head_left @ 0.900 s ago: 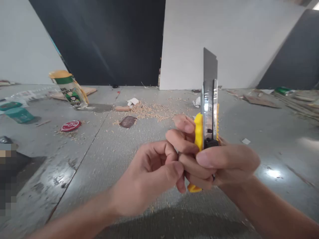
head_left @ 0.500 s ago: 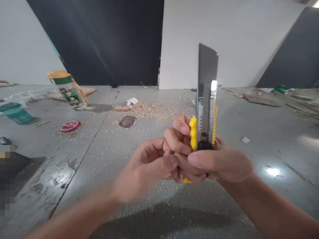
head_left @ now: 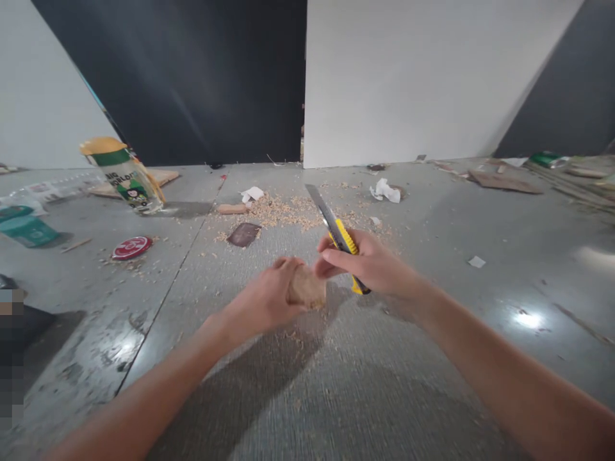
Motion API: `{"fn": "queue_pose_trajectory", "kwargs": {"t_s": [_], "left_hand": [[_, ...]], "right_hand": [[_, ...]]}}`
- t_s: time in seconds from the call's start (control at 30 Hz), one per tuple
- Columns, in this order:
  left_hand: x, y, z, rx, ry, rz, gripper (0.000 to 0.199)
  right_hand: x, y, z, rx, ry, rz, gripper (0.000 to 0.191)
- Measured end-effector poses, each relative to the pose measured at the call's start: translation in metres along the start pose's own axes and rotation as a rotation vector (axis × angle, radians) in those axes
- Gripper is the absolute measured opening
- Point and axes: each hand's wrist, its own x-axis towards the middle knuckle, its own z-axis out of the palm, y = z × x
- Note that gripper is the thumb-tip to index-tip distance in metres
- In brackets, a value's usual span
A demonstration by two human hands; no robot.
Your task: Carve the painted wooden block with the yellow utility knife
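My right hand (head_left: 377, 262) is closed around the yellow and black handle of a box cutter (head_left: 344, 238). Its broad blade is extended and slants up to the left, over the scattered shavings. Close by, my left hand (head_left: 269, 296) grips a small pale wooden block (head_left: 307, 287) low at the floor, with the fingers over its far edge and the thumb on the near side. The fingertips of my right hand come up to the block's right end; whether they touch it I cannot tell.
Wood shavings (head_left: 288, 211) lie beyond my hands, with a dark brown flat piece (head_left: 244, 234) and crumpled white paper (head_left: 385, 191) nearby. To the left stand a yellow-lidded tumbler (head_left: 125, 176), a teal cup (head_left: 29, 230) and a red round lid (head_left: 132, 248). Panels (head_left: 432, 83) stand behind.
My hands have come apart and lowered. My left hand now holds the wooden block at the floor. The box cutter has gone from upright and close to tilted left, farther from me.
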Motion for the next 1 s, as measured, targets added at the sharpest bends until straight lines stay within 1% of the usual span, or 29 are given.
{"fn": "queue_pose_trajectory", "kwargs": {"t_s": [0.03,0.07,0.1,0.2,0.27,0.33,0.4,0.47,0.57,0.63,0.7,0.8,0.87,0.9,0.93,1.0], "left_hand": [[0.002,-0.001,-0.005,-0.050,0.007,-0.054,0.035],[0.005,-0.002,-0.009,-0.120,-0.005,-0.096,0.026],[0.007,-0.003,-0.014,-0.194,0.003,-0.126,0.023],[0.012,-0.004,-0.024,-0.495,0.077,-0.202,0.030],[0.012,-0.001,-0.027,-0.759,0.117,-0.242,0.036],[0.011,0.006,-0.027,-0.993,0.131,-0.262,0.040],[0.009,0.014,-0.027,-1.128,0.132,-0.265,0.042],[0.008,0.019,-0.028,-1.171,0.123,-0.264,0.044],[0.006,0.020,-0.028,-1.164,0.099,-0.249,0.044],[0.005,0.017,-0.027,-1.103,0.064,-0.230,0.043],[0.005,0.010,-0.026,-0.942,0.068,-0.193,0.039],[0.006,0.000,-0.028,-0.546,0.207,-0.122,0.037],[0.009,-0.003,-0.039,-0.370,0.280,-0.107,0.037],[0.011,-0.003,-0.048,-0.327,0.282,-0.104,0.037],[0.014,-0.001,-0.060,-0.302,0.281,-0.095,0.036],[0.020,0.007,-0.089,-0.240,0.247,-0.065,0.033]], "right_hand": [[0.000,0.001,0.000,-0.082,-0.018,-0.013,0.017],[-0.001,0.002,-0.001,-0.159,-0.032,-0.028,0.022],[-0.001,0.003,-0.002,-0.222,-0.043,-0.042,0.027],[0.002,0.010,-0.005,-0.322,-0.030,-0.116,0.036],[0.004,0.016,-0.008,-0.312,-0.033,-0.168,0.038],[0.007,0.020,-0.010,-0.264,-0.048,-0.185,0.039],[0.008,0.023,-0.011,-0.232,-0.050,-0.180,0.039],[0.009,0.025,-0.010,-0.250,-0.039,-0.202,0.039],[0.009,0.026,-0.005,-0.317,-0.020,-0.267,0.037],[0.009,0.027,-0.002,-0.379,-0.001,-0.290,0.035],[0.008,0.029,-0.001,-0.460,0.018,-0.301,0.034],[0.007,0.031,-0.002,-0.557,0.055,-0.298,0.033],[0.007,0.031,-0.005,-0.595,0.097,-0.281,0.033],[0.008,0.031,-0.006,-0.609,0.120,-0.270,0.034],[0.009,0.031,-0.007,-0.621,0.144,-0.260,0.035],[0.013,0.031,-0.007,-0.635,0.178,-0.247,0.038]]}}
